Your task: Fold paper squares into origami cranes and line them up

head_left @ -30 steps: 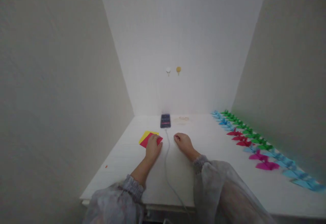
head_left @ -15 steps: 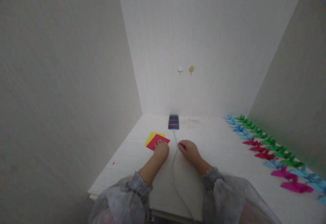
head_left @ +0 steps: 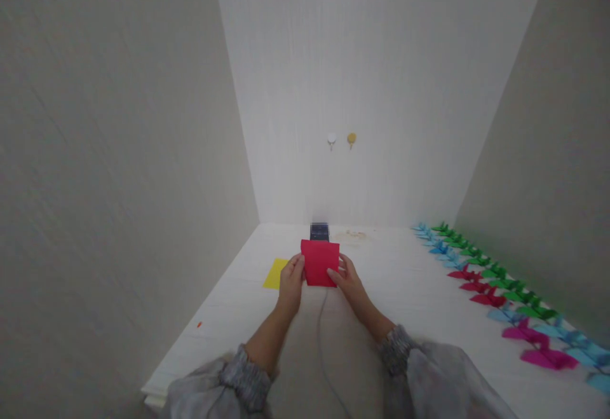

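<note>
A square sheet of red paper (head_left: 320, 262) is held up between my two hands, its face towards me. My left hand (head_left: 291, 276) pinches its left edge, and my right hand (head_left: 347, 274) grips the right edge with the thumb on the front. The fingers behind the sheet are partly hidden. Just left of my left hand, a yellow paper sheet (head_left: 274, 274) lies on the white table (head_left: 238, 317), partly covered by that hand.
Behind the red sheet stands a dark phone-like device (head_left: 319, 231), with a grey cable (head_left: 320, 336) running towards me. Rows of folded paper cranes in green (head_left: 495, 271), blue (head_left: 438, 248), red (head_left: 486, 297) and pink (head_left: 548, 358) line the right side. An orange scrap (head_left: 199, 324) lies left.
The red sheet has come up off the yellow one and moved right. My right hand, earlier apart from it, now grips its right edge. The view has shifted slightly.
</note>
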The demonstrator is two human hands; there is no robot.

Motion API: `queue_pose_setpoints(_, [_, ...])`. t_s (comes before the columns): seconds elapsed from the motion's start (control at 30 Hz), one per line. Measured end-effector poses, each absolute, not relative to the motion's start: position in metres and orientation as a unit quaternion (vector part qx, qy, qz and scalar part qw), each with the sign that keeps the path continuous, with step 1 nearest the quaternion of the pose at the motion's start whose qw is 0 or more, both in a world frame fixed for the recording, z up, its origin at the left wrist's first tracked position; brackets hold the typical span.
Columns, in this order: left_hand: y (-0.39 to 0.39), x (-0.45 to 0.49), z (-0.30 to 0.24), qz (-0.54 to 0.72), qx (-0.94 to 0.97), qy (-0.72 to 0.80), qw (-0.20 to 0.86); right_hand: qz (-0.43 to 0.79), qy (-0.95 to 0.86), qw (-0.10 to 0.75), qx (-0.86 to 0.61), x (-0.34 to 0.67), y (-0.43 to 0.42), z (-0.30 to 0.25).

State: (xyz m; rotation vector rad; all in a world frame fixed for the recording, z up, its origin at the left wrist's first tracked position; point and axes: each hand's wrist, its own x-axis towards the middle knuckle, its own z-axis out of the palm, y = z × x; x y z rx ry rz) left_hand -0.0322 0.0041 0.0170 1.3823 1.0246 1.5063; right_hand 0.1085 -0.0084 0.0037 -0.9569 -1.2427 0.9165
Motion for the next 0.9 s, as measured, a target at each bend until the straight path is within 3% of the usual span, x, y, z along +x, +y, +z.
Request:
queue_pose_setpoints(0.07, [0.005, -0.023, 0.016, 0.601, 0.491, 0.348, 0.526, 0.49, -0.506, 0.61, -0.363, 0.109, -0.011, 0.008])
queue_pose_setpoints(0.17, [0.008, -0.012, 0.015, 0.589, 0.441, 0.315, 0.6, 0.526, -0.467, 0.604, -0.376, 0.116, -0.011, 0.006])
queue_pose_setpoints(0.53, [0.019, 0.006, -0.004, 0.49, 0.472, 0.318, 0.66, 0.544, -0.506, 0.562, -0.364, 0.168, -0.012, 0.002])
queue_pose_setpoints(0.7, [0.016, 0.001, 0.002, 0.498, 0.52, 0.314, 0.619, 0.468, -0.538, 0.574, -0.402, 0.176, -0.009, 0.002])
queue_pose_setpoints(0.9, [0.024, -0.01, 0.0, 0.55, 0.593, 0.371, 0.456, 0.257, -0.678, 0.579, -0.372, 0.183, -0.011, 0.01])
